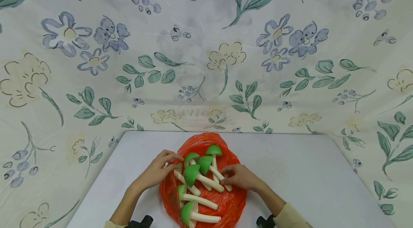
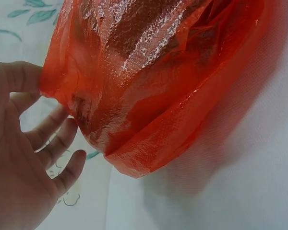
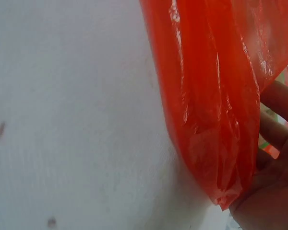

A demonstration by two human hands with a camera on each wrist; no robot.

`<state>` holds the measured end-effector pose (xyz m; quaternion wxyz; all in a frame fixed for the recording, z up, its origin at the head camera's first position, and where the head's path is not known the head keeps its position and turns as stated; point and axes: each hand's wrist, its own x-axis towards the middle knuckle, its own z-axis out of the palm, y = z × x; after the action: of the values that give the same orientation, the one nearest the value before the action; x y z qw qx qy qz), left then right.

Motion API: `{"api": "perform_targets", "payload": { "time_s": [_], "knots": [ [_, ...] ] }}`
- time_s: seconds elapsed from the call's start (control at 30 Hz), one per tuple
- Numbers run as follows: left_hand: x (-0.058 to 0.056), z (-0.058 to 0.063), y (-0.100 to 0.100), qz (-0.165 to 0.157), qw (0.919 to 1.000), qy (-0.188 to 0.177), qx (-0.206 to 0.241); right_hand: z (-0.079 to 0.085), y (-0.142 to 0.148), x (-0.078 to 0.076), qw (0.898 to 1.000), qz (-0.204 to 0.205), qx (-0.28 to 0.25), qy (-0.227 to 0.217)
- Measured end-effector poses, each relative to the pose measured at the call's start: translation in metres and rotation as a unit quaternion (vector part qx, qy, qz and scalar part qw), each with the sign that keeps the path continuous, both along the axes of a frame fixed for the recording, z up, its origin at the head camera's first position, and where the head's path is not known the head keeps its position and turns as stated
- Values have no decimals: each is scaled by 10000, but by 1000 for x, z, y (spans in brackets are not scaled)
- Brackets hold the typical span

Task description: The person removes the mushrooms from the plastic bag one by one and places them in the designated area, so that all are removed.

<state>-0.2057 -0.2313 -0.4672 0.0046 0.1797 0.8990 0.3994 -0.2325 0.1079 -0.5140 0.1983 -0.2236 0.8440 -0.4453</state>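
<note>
A red plastic bag [image 1: 237, 194] lies spread on the table with its mouth up. In it are several toy mushrooms with green caps and pale stems, among them a front one [image 1: 206, 218] and a middle one [image 1: 191, 175]. With thumb and index finger, my left hand [image 1: 161, 169] pinches the bag's left rim, its other fingers loose beside the plastic [image 2: 134, 110]. My right hand [image 1: 243, 176] reaches over the right rim, its curled fingers at the stem of an upper mushroom [image 1: 205, 164]. In the right wrist view, the bag [image 3: 206, 105] partly hides those fingers.
The white table [image 1: 290, 170] extends to both sides of the bag. A floral cloth [image 1: 193, 77] hangs behind it and at the sides. Dark wrist mounts [image 1: 141, 222] show at both forearms.
</note>
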Motion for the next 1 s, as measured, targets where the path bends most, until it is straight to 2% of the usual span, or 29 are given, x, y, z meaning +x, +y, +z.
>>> {"api": "perform_targets", "payload": {
  "time_s": [0.23, 0.67, 1.0],
  "knots": [
    [-1, 0, -1, 30, 10000, -58, -39, 2, -2, 1, 10000, -69, 18, -52],
    [-1, 1, 0, 5, 9999, -107, -70, 5, -1, 4, 9972, -20, -491, -560],
    [-1, 2, 0, -9, 10000, -19, 70, 5, 2, 4, 9957, -11, -656, -659]
  ]
}}
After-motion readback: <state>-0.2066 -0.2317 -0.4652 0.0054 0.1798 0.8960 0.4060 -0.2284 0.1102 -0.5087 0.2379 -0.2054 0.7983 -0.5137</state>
